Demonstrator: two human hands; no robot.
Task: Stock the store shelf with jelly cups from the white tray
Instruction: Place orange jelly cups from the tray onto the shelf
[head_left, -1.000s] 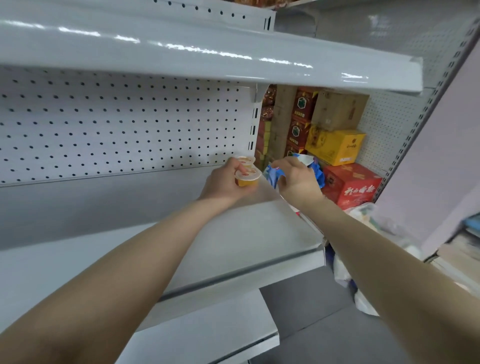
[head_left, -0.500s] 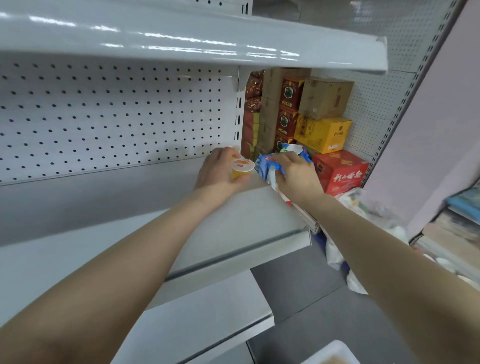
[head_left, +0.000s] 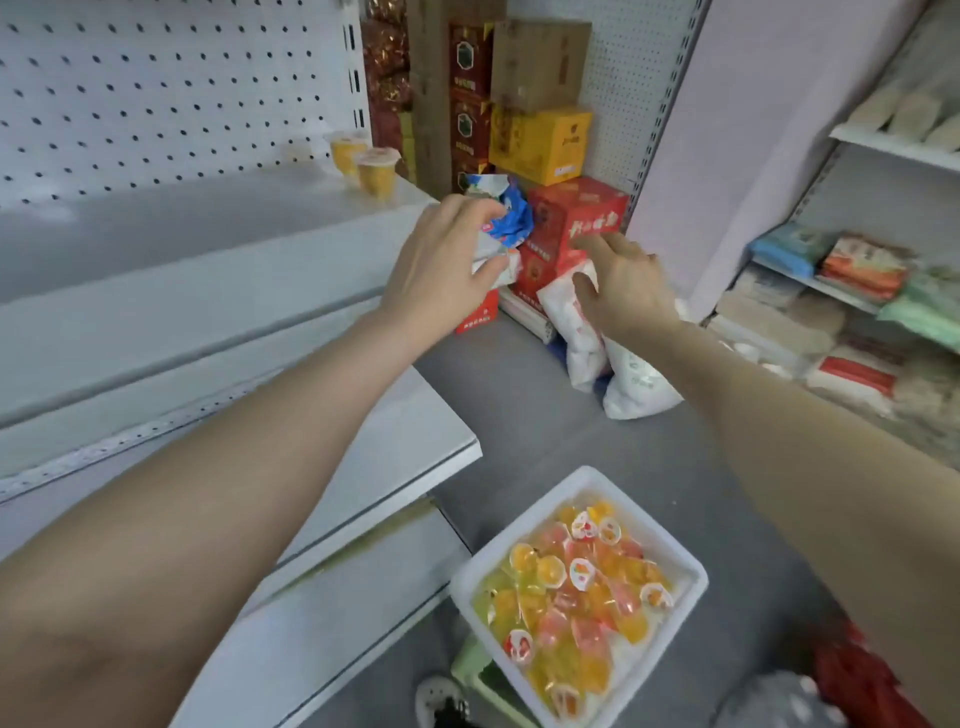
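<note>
The jelly cups (head_left: 576, 577) in the tray (head_left: 589, 475) lie near, below the right hand (head_left: 623, 286), whose fingers are loose and empty. I cannot tell whether the left hand (head_left: 436, 265) grips the packet (head_left: 506, 223).

Shelf board (head_left: 208, 244): open surface left of and in front of two jelly cups (head_left: 378, 174) at its right rear corner; beyond the right end, stacked cartons (head_left: 540, 137) and a crumpled blue-and-white bag (head_left: 511, 218) block passage.

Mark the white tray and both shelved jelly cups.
white tray (head_left: 655, 526): head view, upper right rim.
front jelly cup (head_left: 378, 182): head view, orange body.
rear jelly cup (head_left: 340, 156): head view, orange body.
</note>
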